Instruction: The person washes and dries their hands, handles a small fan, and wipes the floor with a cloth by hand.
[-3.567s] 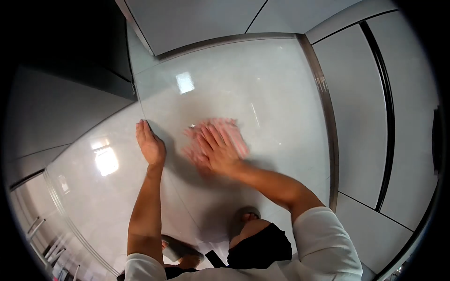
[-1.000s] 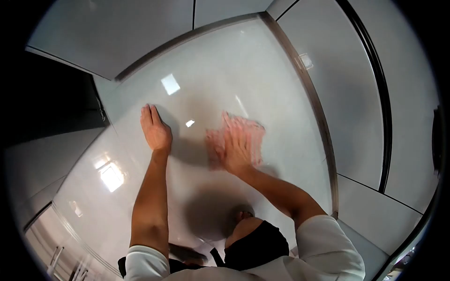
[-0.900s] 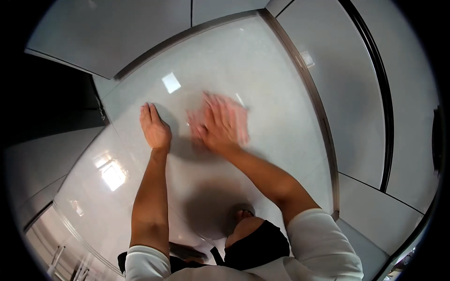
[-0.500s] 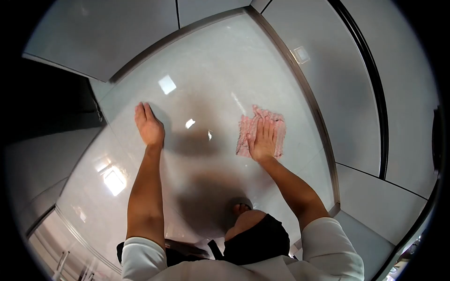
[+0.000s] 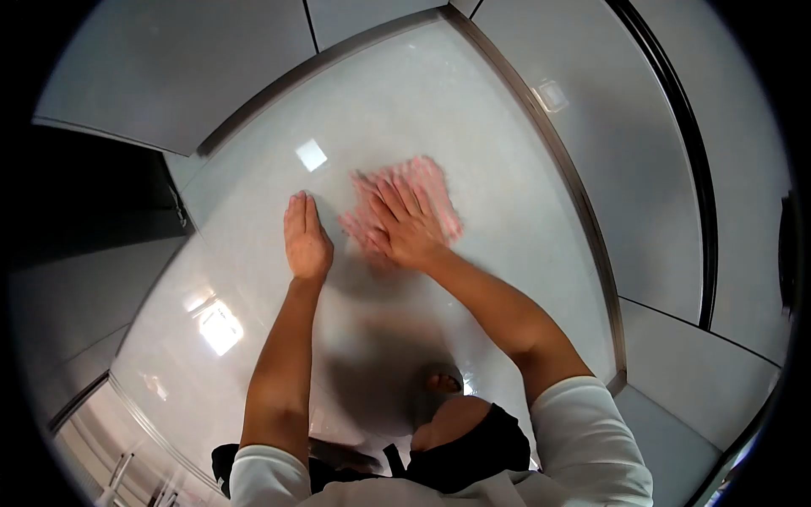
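A pink textured cloth [image 5: 435,190] lies spread on the glossy pale floor [image 5: 498,279], slightly blurred. My right hand [image 5: 410,228] rests flat on top of the cloth with its fingers stretched out and apart. To the left of the cloth, my left hand [image 5: 307,241] is held out straight with its fingers extended, the palm turned towards the floor. It holds nothing and does not touch the cloth. Whether it presses on the floor cannot be made out.
Grey cabinet fronts [image 5: 650,186] with a dark vertical strip stand on the right, and more panels [image 5: 186,68] at the top. A dark opening [image 5: 93,186] is at the left. My sandalled foot [image 5: 443,382] shows below the hands.
Compared with half a second ago, my right hand and the cloth have moved left and slightly up across the floor. My left hand sits further right in the view.
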`<state>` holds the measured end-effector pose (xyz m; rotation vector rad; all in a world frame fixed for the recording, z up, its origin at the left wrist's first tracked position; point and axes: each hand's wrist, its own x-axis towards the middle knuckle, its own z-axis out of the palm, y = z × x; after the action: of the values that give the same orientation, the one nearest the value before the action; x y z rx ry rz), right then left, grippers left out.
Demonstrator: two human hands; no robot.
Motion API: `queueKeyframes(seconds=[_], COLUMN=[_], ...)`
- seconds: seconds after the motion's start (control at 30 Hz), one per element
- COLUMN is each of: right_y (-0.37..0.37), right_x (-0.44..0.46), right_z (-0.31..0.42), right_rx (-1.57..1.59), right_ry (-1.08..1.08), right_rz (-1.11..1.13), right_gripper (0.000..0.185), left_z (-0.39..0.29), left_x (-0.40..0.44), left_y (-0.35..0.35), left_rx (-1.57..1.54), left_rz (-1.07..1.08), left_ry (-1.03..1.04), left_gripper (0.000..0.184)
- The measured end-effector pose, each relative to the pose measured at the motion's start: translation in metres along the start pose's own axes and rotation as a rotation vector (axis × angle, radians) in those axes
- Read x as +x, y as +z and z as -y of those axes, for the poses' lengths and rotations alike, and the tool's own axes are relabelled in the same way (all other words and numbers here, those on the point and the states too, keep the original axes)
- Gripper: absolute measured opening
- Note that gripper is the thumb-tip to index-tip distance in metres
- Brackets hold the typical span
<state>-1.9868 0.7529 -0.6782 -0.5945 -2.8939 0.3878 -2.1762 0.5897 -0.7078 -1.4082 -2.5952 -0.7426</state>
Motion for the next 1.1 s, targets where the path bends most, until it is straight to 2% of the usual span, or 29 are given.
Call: queueKeyframes(seconds=[0.07,0.13,0.17,0.33,0.4,0.43,0.5,0.53,0.6,0.63,0.73,0.8,0.87,0.9,0.97,1.0,1.03,1.1], right_y=[-0.002,-0.003,-0.006,0.001,-0.004,-0.005,-0.012,-0.014,-0.012,-0.009,0.012,0.008,0.015,0.017,0.017,0.013,0.017,0.011], right_x=[0.045,0.089,0.092,0.070,0.069,0.070,0.075,0.081,0.106,0.121,0.181,0.231,0.279,0.295,0.320,0.321,0.314,0.282], right_z=[-0.021,-0.045,-0.049,-0.083,-0.082,-0.078,-0.070,-0.067,-0.058,-0.051,-0.041,-0.035,-0.046,-0.054,-0.074,-0.083,-0.095,-0.118], right_rx=[-0.008,0.027,0.037,-0.030,-0.044,-0.068,-0.084,-0.105,-0.086,-0.060,-0.179,-0.127,-0.031,-0.034,-0.024,0.034,0.024,0.062], right_ry=[-0.016,0.118,0.114,-0.093,-0.102,-0.102,-0.105,-0.099,-0.113,-0.128,-0.195,-0.048,0.118,0.142,0.341,0.473,0.486,0.791], right_rz=[0.001,0.054,0.048,0.029,0.008,-0.008,-0.023,-0.044,-0.008,0.049,0.057,0.066,-0.017,-0.015,0.040,0.029,0.029,-0.175], right_gripper=[0.077,0.072,0.072,0.060,0.056,0.053,0.053,0.052,0.055,0.058,0.065,0.070,0.072,0.072,0.074,0.077,0.077,0.077], left_z=[-0.003,-0.001,-0.001,0.004,0.008,0.010,0.015,0.020,0.035,0.043,0.064,0.061,0.048,0.040,0.025,0.018,0.014,0.007], left_x=[0.001,0.002,0.001,0.015,0.028,0.036,0.050,0.054,0.073,0.085,0.112,0.128,0.143,0.150,0.163,0.168,0.170,0.183], left_y=[-0.005,-0.002,0.000,-0.019,-0.040,-0.049,-0.059,-0.057,-0.047,-0.045,-0.020,-0.006,0.007,0.012,0.028,0.034,0.041,0.053], left_rx=[-0.006,0.024,0.042,0.060,-0.099,-0.092,-0.087,-0.087,-0.017,-0.021,0.013,-0.010,-0.041,-0.033,-0.041,-0.046,-0.051,-0.114], left_rz=[0.029,0.029,0.032,0.139,0.383,0.381,0.557,0.553,0.389,0.390,0.137,0.091,0.055,0.045,0.028,0.055,0.084,0.122], left_ry=[-0.009,0.004,0.016,-0.023,-0.104,-0.114,-0.228,-0.222,-0.280,-0.270,-0.174,-0.152,-0.116,-0.059,0.011,0.050,0.086,0.066], left_gripper=[0.047,0.048,0.048,0.049,0.050,0.050,0.051,0.051,0.051,0.051,0.051,0.052,0.052,0.053,0.054,0.054,0.054,0.055])
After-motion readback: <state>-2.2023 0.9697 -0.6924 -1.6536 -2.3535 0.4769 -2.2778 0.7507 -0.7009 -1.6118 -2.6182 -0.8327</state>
